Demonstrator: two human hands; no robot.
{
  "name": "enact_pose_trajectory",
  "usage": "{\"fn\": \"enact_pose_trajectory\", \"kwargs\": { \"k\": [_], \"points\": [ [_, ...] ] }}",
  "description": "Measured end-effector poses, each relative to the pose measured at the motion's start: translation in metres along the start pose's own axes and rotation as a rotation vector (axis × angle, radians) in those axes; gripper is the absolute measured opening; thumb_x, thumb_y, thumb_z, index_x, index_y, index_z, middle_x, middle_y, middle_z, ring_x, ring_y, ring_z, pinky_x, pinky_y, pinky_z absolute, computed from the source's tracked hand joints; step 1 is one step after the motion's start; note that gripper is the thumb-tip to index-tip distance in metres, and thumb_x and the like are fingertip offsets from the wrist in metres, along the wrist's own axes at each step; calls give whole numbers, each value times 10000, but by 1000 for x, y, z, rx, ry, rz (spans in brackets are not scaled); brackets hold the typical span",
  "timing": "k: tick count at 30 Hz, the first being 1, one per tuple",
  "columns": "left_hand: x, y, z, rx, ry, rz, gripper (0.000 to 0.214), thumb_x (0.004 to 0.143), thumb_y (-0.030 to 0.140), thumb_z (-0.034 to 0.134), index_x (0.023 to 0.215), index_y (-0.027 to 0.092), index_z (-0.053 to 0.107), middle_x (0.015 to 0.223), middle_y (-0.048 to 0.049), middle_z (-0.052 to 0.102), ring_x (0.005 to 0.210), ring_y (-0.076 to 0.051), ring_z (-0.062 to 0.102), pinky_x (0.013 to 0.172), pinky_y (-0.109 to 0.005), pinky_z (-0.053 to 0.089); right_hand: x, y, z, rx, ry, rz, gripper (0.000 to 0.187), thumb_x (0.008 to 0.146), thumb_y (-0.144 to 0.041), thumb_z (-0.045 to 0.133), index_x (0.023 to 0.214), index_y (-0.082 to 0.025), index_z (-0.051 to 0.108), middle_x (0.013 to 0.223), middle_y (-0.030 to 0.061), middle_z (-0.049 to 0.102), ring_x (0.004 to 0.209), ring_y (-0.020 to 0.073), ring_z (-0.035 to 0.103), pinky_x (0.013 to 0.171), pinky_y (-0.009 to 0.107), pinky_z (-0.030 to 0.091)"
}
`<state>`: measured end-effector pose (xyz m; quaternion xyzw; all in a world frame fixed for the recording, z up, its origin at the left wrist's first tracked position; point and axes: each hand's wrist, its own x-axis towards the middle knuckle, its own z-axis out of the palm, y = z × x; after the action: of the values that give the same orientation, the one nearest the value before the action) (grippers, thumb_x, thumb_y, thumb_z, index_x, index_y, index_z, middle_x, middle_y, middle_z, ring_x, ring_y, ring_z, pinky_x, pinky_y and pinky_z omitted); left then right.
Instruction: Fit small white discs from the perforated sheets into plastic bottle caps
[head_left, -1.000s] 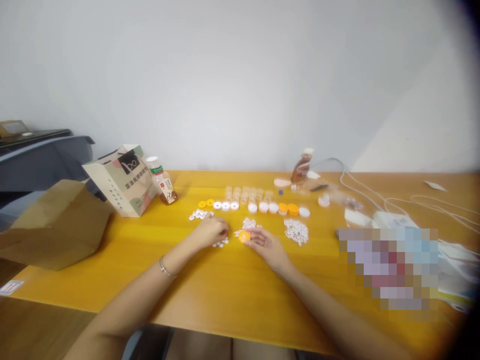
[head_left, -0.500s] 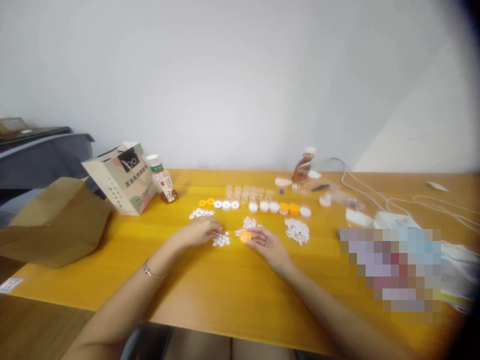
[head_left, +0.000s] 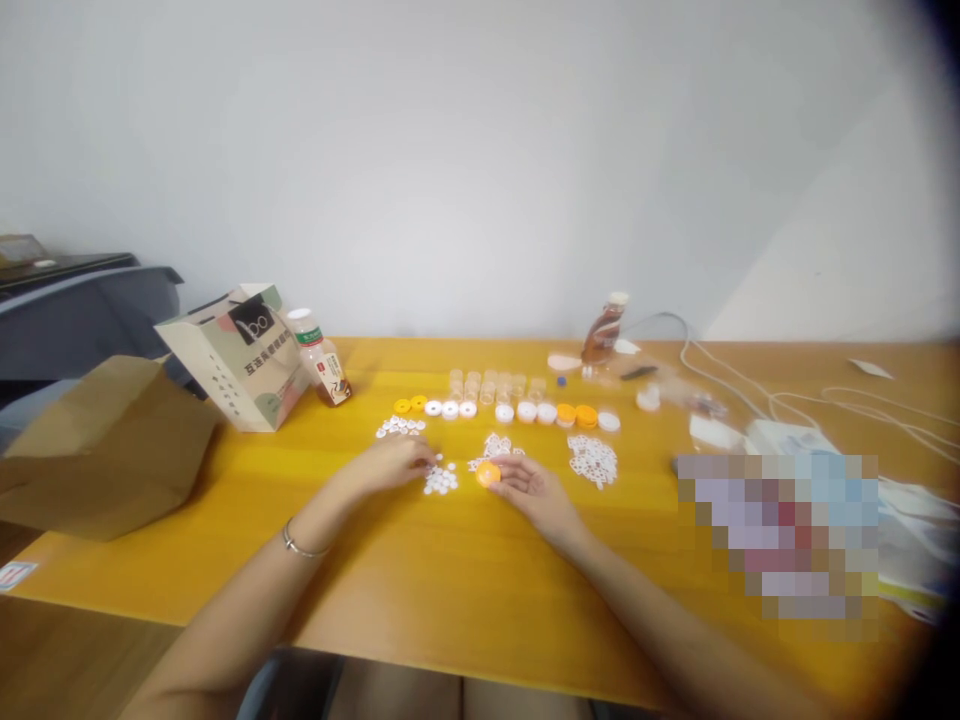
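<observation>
My right hand (head_left: 534, 492) holds an orange round cap (head_left: 488, 474) between thumb and fingers, tilted a little above the table. My left hand (head_left: 399, 464) is at the edge of a small heap of white round discs (head_left: 441, 480), its fingers curled down and pressed together; what is in them is too small to make out. Behind the left hand lies a group of white rings (head_left: 400, 427). Loose white pieces (head_left: 498, 446) lie just beyond the orange cap, and a larger pile of small white pieces (head_left: 593, 460) is to the right of my right hand.
A row of white caps (head_left: 526, 412) and orange caps (head_left: 586, 416) runs across the table, with clear cups (head_left: 488, 387) behind. A paper bag (head_left: 247, 365), a drink bottle (head_left: 321, 360) and a brown bag (head_left: 112, 450) stand left. A brown bottle (head_left: 602, 330) and cables (head_left: 697, 365) are right.
The whole view has shifted slightly. Both hands stay in nearly the same places, the right still holding the orange cap and the left still at the white discs.
</observation>
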<state>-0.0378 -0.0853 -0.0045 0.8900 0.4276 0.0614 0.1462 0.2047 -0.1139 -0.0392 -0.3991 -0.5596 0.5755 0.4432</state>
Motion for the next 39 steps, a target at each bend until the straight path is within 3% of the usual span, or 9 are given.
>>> {"fn": "enact_pose_trajectory", "kwargs": {
  "k": [7,11,17,24,29,36,39],
  "points": [
    [1,2,-2,38,59,22,157,794,187,476,822,189,631,795,-26,629,738,-132,563,674,-210,377,1,1,0,17,11,0,293,608,-266,698,879,-208,601,782,7,638,751,139,599,790,316,459],
    [1,23,0,31,234,107,168,822,211,452,872,179,609,800,-32,620,744,-126,561,692,-221,387,0,0,1,42,3,3,307,606,-269,702,887,-209,595,797,13,644,766,147,605,798,325,459],
    [4,60,23,73,484,302,180,854,177,406,950,190,558,901,-31,622,815,-109,558,733,-245,371,-5,-4,5,93,-50,24,325,606,-269,704,904,-218,585,831,19,648,793,157,608,816,343,455],
    [3,68,32,188,600,278,173,853,161,416,923,208,568,872,-12,629,768,-107,541,679,-264,309,-8,-6,6,127,-51,-2,297,622,-242,694,898,-231,582,795,-7,633,764,122,593,807,295,451],
    [3,68,33,138,606,274,212,840,124,417,930,230,576,891,2,633,776,-107,532,669,-274,288,-8,-6,6,139,-43,-21,306,614,-250,699,896,-232,581,779,-7,626,754,125,587,791,295,457],
    [1,67,27,30,475,246,223,834,164,423,947,245,597,941,-24,624,838,-134,533,740,-303,310,-8,-7,6,119,-19,-29,314,602,-288,704,885,-238,577,766,-4,625,751,140,588,779,313,463],
    [1,63,19,-65,481,215,215,841,191,422,955,231,600,939,-35,619,857,-138,536,780,-303,336,-8,-8,6,95,-6,-26,332,603,-311,701,894,-225,567,793,18,624,778,156,587,787,328,463]
  ]
}}
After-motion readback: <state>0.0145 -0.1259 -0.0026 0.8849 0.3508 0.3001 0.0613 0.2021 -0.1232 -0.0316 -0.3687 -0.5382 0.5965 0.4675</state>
